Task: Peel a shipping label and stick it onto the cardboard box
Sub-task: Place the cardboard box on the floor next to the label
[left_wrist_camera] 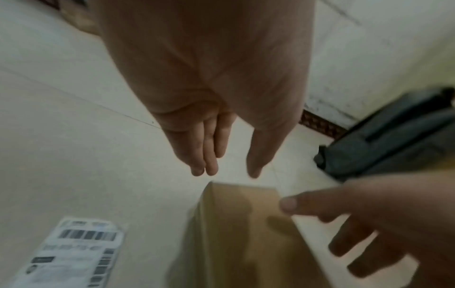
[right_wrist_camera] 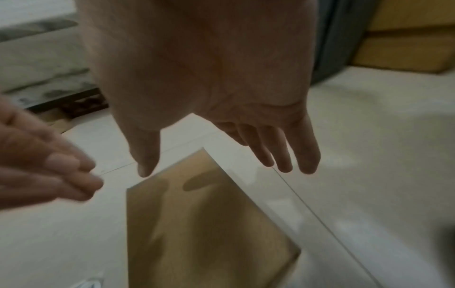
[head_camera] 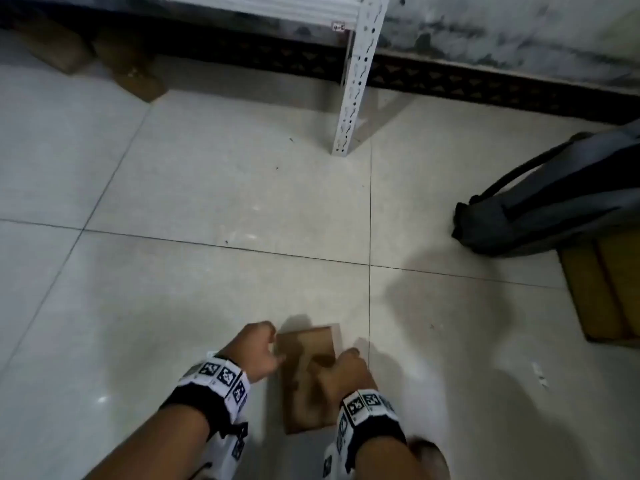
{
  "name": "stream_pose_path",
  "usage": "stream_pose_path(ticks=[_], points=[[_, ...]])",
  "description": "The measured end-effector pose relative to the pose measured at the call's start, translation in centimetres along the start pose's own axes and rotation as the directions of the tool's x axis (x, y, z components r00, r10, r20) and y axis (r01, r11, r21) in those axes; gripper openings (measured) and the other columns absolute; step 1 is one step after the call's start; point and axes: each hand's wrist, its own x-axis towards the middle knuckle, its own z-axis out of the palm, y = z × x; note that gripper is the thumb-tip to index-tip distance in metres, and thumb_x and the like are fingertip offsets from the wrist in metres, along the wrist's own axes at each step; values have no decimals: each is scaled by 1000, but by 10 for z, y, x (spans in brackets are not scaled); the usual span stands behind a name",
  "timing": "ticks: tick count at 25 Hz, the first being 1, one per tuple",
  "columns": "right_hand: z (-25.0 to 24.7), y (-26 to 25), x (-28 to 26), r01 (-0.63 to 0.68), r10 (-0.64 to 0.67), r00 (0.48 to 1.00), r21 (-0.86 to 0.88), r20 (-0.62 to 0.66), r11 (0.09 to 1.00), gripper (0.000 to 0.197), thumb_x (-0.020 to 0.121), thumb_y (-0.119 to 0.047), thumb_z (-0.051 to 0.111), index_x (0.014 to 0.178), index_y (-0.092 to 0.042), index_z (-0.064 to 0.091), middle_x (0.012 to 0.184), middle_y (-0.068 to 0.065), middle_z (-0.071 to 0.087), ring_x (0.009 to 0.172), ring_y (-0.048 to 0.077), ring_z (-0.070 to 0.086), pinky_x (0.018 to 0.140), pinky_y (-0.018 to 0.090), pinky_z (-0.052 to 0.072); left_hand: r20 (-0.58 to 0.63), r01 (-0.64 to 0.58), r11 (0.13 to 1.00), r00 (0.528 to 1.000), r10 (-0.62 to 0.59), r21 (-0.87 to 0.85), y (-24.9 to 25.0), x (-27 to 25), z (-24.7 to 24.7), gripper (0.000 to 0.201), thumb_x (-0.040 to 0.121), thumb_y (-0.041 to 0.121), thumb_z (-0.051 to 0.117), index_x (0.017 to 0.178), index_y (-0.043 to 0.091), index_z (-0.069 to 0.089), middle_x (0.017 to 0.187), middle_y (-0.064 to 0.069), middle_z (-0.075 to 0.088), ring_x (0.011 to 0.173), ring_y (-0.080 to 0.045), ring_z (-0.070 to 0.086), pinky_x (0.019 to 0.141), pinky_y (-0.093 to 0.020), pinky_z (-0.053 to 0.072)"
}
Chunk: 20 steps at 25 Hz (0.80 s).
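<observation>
Filling most of the head view, the tiled floor [head_camera: 214, 188] carries a grey bag [head_camera: 554, 209] at the right edge and a white shelf post [head_camera: 356, 81] at the top centre. Near the bottom centre a small cardboard box [head_camera: 304, 344] lies flat on the floor with both hands over it, its brown top bare of any sticker. In the left wrist view the shipping label [left_wrist_camera: 74, 251] lies on the floor at the lower left of the frame, apart from the box and still on its backing as far as the blur lets one judge. The left hand [head_camera: 258, 351] hangs beside the box's left edge with its fingers straight and relaxed, holding nothing. The right hand [head_camera: 343, 374] hovers over the box's near right part, fingers spread and empty; whether it touches the cardboard cannot be told. The step in hand looks like settling the box before fetching the label. Doing it well probably means leaving the box square and flat, then lifting one corner of the label cleanly with a fingernail so the sheet does not curl or crease.
</observation>
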Motion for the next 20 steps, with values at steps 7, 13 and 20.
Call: stream_pose_path(ticks=[7, 13, 20], points=[[24, 22, -21, 3, 4, 987, -39, 160, 999, 37, 96, -29, 50, 115, -4, 70, 125, 11, 69, 111, 29, 66, 82, 26, 49, 308, 308, 737, 941, -142, -601, -10, -25, 70, 23, 69, 23, 78, 71, 3, 68, 62, -11, 60, 66, -26, 60, 61, -32, 47], [-51, -20, -86, 117, -115, 993, 61, -23, 991, 43, 94, -37, 51, 111, -2, 70, 118, 16, 71, 107, 33, 67, 76, 27, 44, 130, 44, 855, 991, 28, -518, 37, -59, -8, 7, 81, 14, 61, 86, 11, 64, 88, -13, 60, 86, -25, 58, 73, -31, 52], [-102, -31, -150, 183, -134, 969, 242, -206, 953, 40, 92, -31, 51, 118, -4, 64, 122, 17, 67, 109, 35, 65, 86, 33, 49, -57, -124, 717, 991, 117, -686, 67, -141, -39, 39, 51, -2, 70, 89, 5, 78, 92, -15, 78, 89, -31, 73, 86, -37, 57]])
